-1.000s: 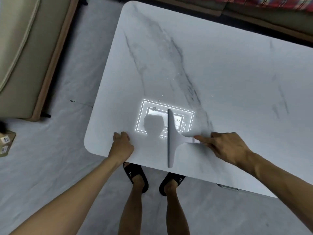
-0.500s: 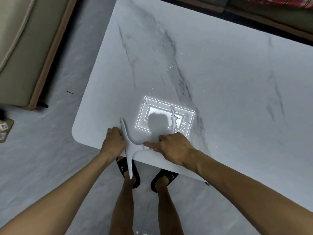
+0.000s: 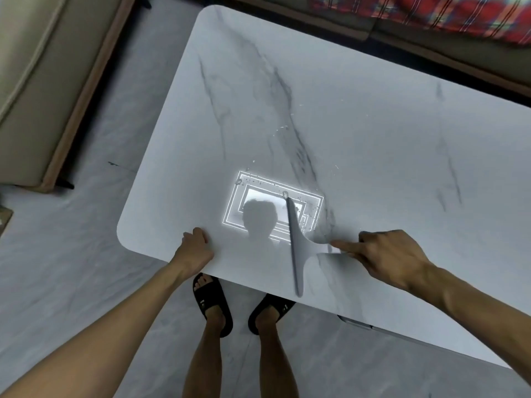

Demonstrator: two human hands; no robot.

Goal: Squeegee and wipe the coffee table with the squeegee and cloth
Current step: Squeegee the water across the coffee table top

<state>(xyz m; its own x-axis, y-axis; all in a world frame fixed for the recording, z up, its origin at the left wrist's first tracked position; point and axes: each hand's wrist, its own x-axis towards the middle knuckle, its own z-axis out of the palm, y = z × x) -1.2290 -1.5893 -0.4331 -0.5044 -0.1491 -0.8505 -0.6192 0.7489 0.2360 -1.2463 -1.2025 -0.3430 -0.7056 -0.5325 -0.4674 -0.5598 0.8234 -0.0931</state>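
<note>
A grey squeegee [image 3: 296,248] lies with its long blade on the white marble coffee table [image 3: 359,133], the blade running from the bright light reflection down past the table's near edge. My right hand [image 3: 388,257] grips its handle, index finger stretched along it. My left hand [image 3: 193,248] holds the table's near edge, fingers curled over the top. Small water drops [image 3: 283,129] dot the surface near the dark vein and the reflection. No cloth is in view.
A beige sofa [image 3: 43,81] stands to the left on the grey floor. Another seat with a red plaid fabric [image 3: 431,12] runs along the table's far side. My legs and black sandals [image 3: 211,303] stand at the near edge.
My right hand has carried the squeegee back to the right, from beside my left hand at the table's near-left edge to the right side of the reflection. My left hand stayed on the edge.
</note>
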